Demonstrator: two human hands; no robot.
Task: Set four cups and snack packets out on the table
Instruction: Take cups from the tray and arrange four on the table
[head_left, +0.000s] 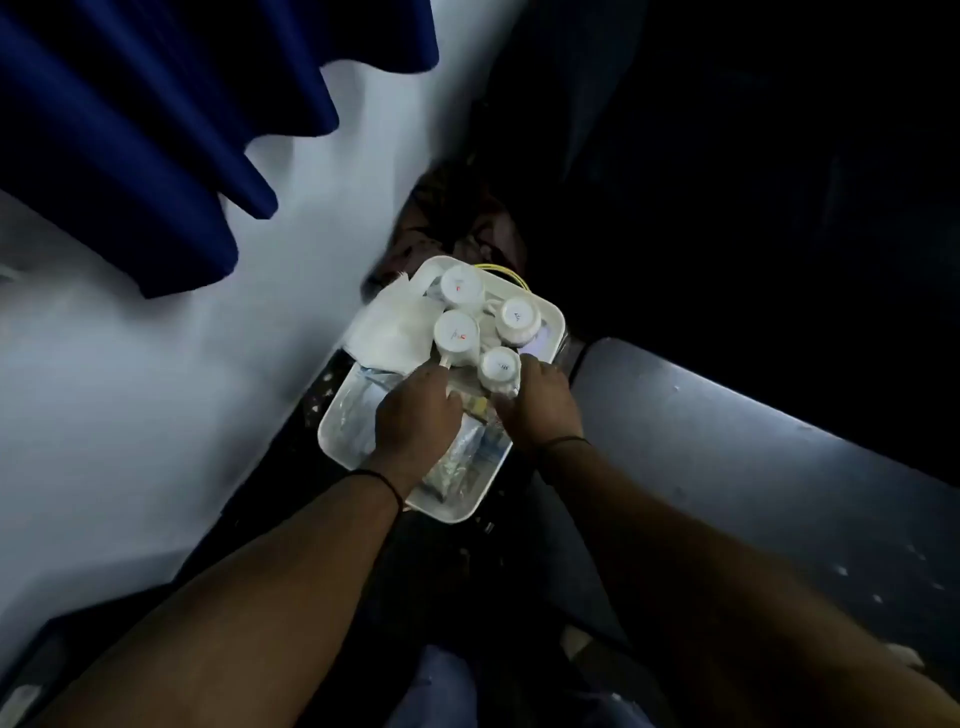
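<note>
Tray (340, 441) white, sitting low in the dark gap between the pale bench (130, 415) at 9 o'clock and a grey seat (753, 493) at 3 o'clock. Long axis runs roughly 7 to 1 o'clock. Four cups (478, 327), all upside down, cluster in the far end toward 1 o'clock, white napkins (389, 332) beside them at 10. Clear snack packets (462, 457) fill the near end, partly under the hands.

Left hand (415, 421): fingers curled at the handle of the near-left cup; can't tell if it is actually pinched. Right hand (540, 405): fingers wrapped against the nearest cup (498, 368), looks like contact, full grip unclear.

Key relation: cups lie just ahead of both hands at 12 o'clock, bench well off at 9, so the left hand is the nearer one for placing. Nothing is out on the bench yet, judging from this view.
</note>
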